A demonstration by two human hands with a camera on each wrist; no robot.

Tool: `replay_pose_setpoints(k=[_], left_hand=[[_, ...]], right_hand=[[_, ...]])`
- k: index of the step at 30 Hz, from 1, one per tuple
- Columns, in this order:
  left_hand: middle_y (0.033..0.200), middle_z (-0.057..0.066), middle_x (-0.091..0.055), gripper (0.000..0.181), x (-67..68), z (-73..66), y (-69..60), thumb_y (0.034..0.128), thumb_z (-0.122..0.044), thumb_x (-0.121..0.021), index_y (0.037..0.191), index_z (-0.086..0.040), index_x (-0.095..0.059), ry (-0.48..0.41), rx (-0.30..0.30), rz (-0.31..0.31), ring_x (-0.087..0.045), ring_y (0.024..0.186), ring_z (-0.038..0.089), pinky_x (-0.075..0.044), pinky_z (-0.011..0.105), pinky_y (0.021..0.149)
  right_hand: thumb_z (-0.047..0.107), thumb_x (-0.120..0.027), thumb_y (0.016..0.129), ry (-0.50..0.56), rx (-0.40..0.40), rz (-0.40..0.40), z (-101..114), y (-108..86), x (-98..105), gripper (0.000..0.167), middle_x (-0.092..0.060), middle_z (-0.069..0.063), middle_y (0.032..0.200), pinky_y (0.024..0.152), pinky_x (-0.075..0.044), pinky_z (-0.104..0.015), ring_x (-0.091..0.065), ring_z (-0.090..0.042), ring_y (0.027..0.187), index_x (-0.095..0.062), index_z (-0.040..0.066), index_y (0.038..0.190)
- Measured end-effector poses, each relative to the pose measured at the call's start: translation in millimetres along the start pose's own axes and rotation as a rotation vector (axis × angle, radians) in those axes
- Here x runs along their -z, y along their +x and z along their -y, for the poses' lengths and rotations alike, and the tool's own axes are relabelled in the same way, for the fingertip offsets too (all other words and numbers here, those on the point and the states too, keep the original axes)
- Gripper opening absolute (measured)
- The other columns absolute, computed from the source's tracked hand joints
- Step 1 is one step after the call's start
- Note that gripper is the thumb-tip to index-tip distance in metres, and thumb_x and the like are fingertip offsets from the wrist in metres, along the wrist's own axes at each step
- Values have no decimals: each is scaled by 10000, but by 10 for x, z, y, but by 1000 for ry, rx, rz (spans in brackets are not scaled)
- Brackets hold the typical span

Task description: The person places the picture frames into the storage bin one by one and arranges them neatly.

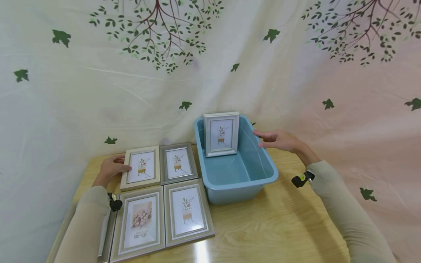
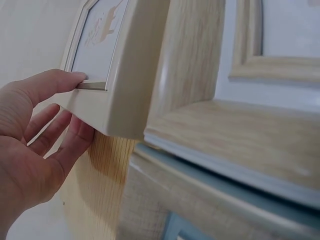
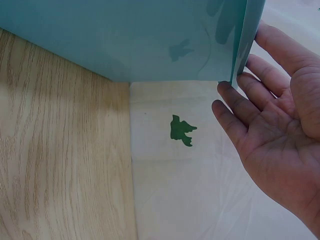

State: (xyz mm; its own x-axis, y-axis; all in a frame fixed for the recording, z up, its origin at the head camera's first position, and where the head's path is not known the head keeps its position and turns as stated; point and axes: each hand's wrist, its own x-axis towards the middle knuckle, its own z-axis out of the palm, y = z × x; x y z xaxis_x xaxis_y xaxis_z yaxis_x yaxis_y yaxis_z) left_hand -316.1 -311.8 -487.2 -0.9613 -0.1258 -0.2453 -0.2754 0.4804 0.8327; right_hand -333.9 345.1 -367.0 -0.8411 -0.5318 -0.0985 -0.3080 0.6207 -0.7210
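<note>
Framed prints & blue tub, 2 hands.
Head: cream frame [image 1: 142, 168] w/ plant print by table's [image 1: 263, 230] far L corner; L hand [image 1: 112, 168] pinches its L side. Grey frame [image 1: 178, 163] adjoins on R, nr far edge. In front, 2 larger: "free style" frame [image 1: 140, 223] & beige frame [image 1: 187, 212] w/ plant print; 1 part-hidden frame [image 1: 110, 239] below L forearm, nr table's L edge. Blue tub [image 1: 235, 193] at far edge, R of frames, w/ silver frame [image 1: 222, 135] propped near-upright inside, far end. R hand [image 1: 277, 141] wide, fingers extended, at tub's R rim. L wrist: thumb on cream frame's front border, other fingers beneath edge; wood-grain frame [image 2: 240, 125] alongside. R wrist: fingers apart, tips at tub's edge; green bird [image 3: 181, 131] on pale cloth [image 3: 175, 190] beyond table edge.
</note>
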Motion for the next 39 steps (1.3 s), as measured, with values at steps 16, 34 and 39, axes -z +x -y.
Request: replay_pose_setpoints(k=[16,34,39], left_hand=[[1524,225,-398,823,82,117,26,882,-122,-797,1552,-2,-335,-216,2,94,-612,905,-59,-546,178,794],[1611,295,-136,791,228,41,32,1011,-109,-616,1592,17,-93,-275,-16,344,-604,936,-36,-544,253,886],[1623,273,-99,784,255,20,51,1014,-77,-600,1586,28,-74,-306,-4,374,-602,929,-55,-540,235,891]], right_hand=[[341,-691,971,9,-17,-17,-29,0,-20,628,-326,32,1600,1125,-333,-599,-352,-311,1449,-434,253,1537],[349,-687,973,-16,-32,-14,25,-20,-20,627,-343,26,1596,1122,-341,-598,-364,-320,1443,-431,261,1538],[307,-674,986,-7,-14,9,21,-4,-4,628,-316,-24,1610,1124,-327,-611,-334,-351,1454,-410,218,1549]])
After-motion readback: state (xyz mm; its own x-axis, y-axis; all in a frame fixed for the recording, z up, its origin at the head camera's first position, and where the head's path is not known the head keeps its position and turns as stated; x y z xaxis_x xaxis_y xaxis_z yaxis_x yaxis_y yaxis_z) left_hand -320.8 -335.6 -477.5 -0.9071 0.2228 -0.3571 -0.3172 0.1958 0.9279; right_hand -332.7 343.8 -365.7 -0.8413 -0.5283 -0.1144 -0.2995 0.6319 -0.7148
